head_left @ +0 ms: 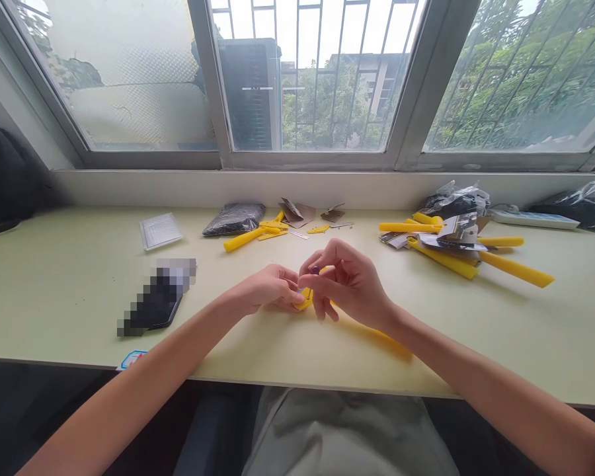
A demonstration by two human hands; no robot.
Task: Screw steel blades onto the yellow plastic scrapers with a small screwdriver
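While the left hand (274,288) grips the head of a yellow plastic tool (305,303) from the left, its fingers closed around the near end, the right hand (348,276) is poised just above the same part, thumb and index finger brought together on a small dark purple piece (315,270). The tool lies between the two hands, low over the near middle of the table (258,354); a yellow handle (395,346), somewhat blurred, runs beneath the right forearm toward the lower right, though the right hand covers the place where it would meet the head. The remaining fingers of the right hand are bent and loosely spread, the lowest beside the yellow plastic; whether they touch it cannot be told. Beyond the hands, toward the window ledge, a yellow-handled tool (242,239) rests in front of a dark plastic packet (235,219), with a small flat yellow part (318,229) and folded cardboard scraps (300,215) to its right. Farther right lies a heap of yellow handles (515,268), crossed over one another and mixed with printed cards (459,231), a clear-wrapped black bundle (459,199) behind them. On the left side of the table are a flat transparent case (161,231) and, nearer the front edge, a black phone (166,314), partly pixelated.
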